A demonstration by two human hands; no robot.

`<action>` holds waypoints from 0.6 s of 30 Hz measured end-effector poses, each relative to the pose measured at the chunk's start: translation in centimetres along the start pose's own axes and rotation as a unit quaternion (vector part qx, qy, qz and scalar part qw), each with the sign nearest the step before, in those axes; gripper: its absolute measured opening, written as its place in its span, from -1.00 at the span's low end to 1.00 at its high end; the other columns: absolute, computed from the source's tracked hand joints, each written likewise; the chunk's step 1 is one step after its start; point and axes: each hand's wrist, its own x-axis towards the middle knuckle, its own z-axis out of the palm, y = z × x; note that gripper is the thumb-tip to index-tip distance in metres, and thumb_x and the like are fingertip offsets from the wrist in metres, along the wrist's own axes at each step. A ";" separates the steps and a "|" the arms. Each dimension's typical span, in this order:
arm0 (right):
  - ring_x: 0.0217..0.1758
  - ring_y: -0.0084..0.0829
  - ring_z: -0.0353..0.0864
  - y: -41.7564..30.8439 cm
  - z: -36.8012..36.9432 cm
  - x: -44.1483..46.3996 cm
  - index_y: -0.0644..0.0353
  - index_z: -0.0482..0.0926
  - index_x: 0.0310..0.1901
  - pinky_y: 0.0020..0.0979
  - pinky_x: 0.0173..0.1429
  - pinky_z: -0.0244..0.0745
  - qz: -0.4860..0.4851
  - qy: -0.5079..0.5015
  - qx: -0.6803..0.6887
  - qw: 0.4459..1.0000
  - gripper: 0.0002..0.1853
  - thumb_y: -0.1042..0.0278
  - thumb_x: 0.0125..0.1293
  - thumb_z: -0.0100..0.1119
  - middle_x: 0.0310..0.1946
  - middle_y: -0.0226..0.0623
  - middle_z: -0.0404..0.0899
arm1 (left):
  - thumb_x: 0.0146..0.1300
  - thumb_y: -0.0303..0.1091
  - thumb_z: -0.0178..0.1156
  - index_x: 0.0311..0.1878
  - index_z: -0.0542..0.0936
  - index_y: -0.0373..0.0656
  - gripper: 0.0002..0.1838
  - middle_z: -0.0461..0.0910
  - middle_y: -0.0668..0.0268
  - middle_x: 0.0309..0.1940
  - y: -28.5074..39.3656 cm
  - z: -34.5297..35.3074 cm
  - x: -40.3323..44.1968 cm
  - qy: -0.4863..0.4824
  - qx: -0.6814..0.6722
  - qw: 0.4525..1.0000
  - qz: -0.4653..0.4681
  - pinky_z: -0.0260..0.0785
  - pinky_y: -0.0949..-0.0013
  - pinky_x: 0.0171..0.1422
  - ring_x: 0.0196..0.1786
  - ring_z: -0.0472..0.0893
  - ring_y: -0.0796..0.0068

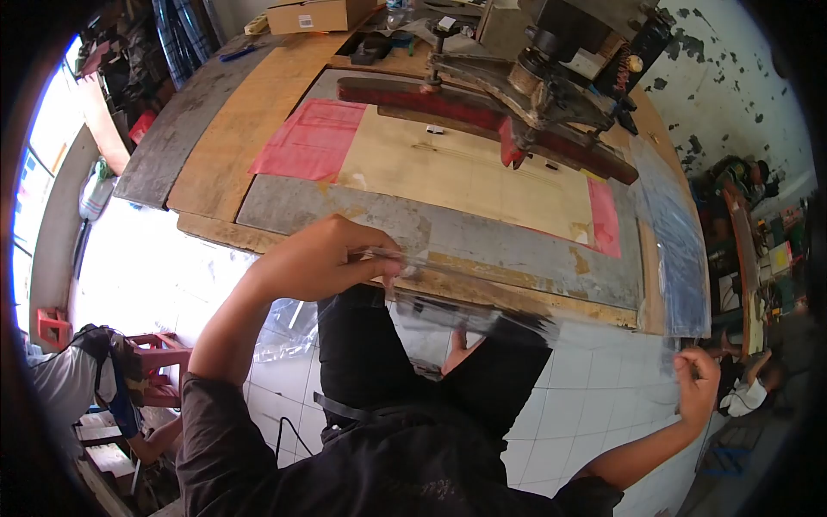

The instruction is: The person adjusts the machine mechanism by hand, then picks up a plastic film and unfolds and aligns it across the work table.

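A thin clear plastic sheet point(474, 317) stretches in front of me between my two hands, over my lap and just off the table's front edge. It is see-through and partly smeared by motion, so its outline is hard to follow. My left hand point(332, 254) pinches its left end between thumb and fingers. Out to the right, my right hand point(696, 383) is closed on the other end, beside the table's corner. Beyond the hands, a cream-coloured flat panel point(465, 177) lies on the grey work surface point(345, 211), with pink sheets point(310, 138) at its ends.
A heavy press frame with a dark red bar point(465, 112) stands over the panel. Clear plastic sheets point(676, 250) lie along the table's right side. A cardboard box point(319, 15) sits at the back. Other people point(82, 379) sit at the left and far right.
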 end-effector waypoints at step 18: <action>-0.40 -0.42 0.58 -22.0 3.0 0.3 0.17 0.53 -0.61 -0.20 0.45 0.56 -0.613 -0.031 0.636 0.467 -0.65 0.79 0.24 -0.05 -0.71 -0.47 0.39 | 0.77 -0.12 -0.07 0.03 0.78 -0.36 -0.48 0.83 0.16 -0.01 -1.2 5.3 -3.2 -0.184 -0.237 0.950 -0.086 0.55 0.28 0.28 0.10 0.75 0.35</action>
